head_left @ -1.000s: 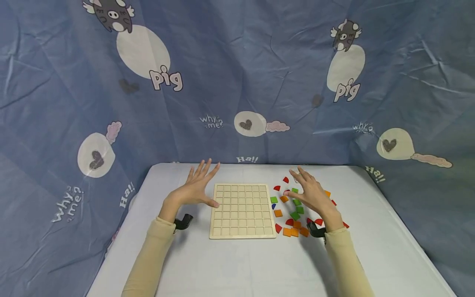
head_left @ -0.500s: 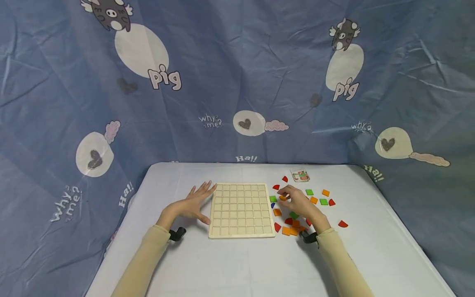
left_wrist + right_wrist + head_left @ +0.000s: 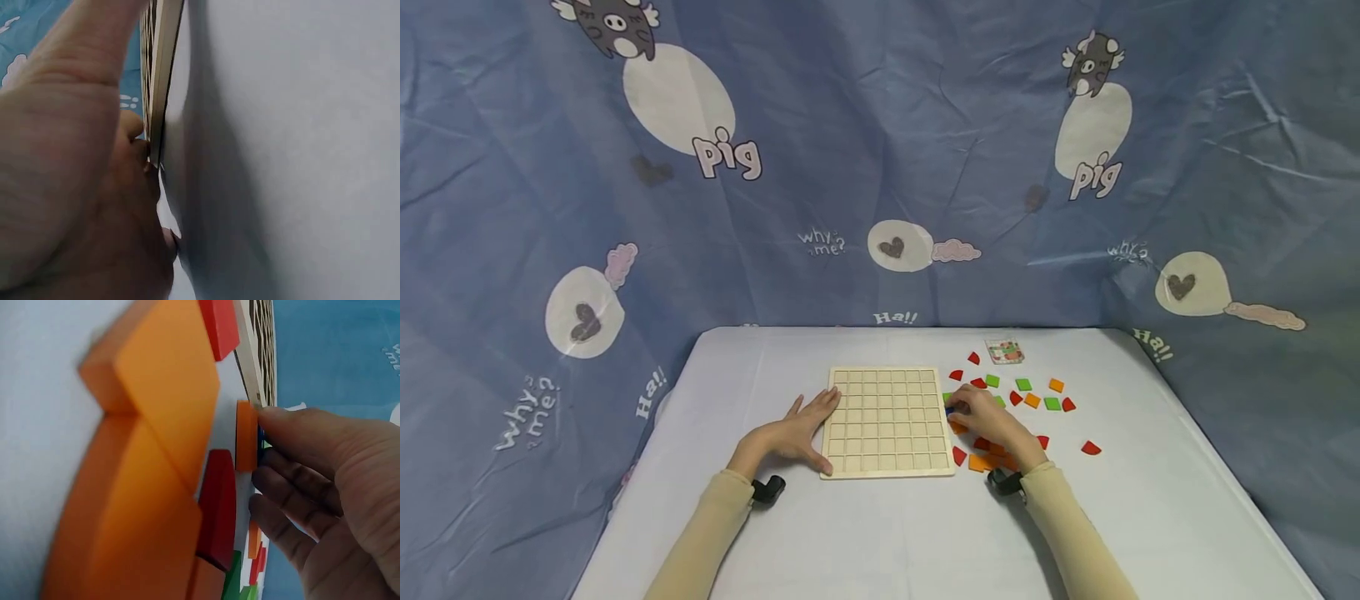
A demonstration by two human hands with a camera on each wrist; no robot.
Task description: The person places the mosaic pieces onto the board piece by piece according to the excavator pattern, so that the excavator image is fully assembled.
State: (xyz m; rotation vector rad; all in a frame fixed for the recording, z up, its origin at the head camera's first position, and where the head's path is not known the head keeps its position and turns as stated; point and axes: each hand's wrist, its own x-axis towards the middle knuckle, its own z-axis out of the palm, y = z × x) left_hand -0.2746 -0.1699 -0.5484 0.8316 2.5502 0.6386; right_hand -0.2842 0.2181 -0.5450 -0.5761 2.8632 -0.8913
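A pale wooden grid board (image 3: 887,422) lies flat on the white table. My left hand (image 3: 793,429) spreads along its left side, fingertips at the upper left edge and thumb at the lower left corner; in the left wrist view the fingers reach the board's rim (image 3: 164,69). My right hand (image 3: 992,417) is at the board's right edge, with thumb and fingers closed in on a small blue piece (image 3: 260,436), which is mostly hidden by the fingers. Right beside the thumb tip lies an orange square tile (image 3: 246,436).
Right of the board lie scattered orange squares (image 3: 1056,385), green squares (image 3: 1023,384) and red quarter-circle pieces (image 3: 1091,448). A small printed card (image 3: 1004,352) lies behind them. A blue patterned cloth (image 3: 880,167) hangs along the table's back edge.
Both hands have come down from above the table. The left hand has settled on the board's left edge; the right has moved left and down to the blue piece.
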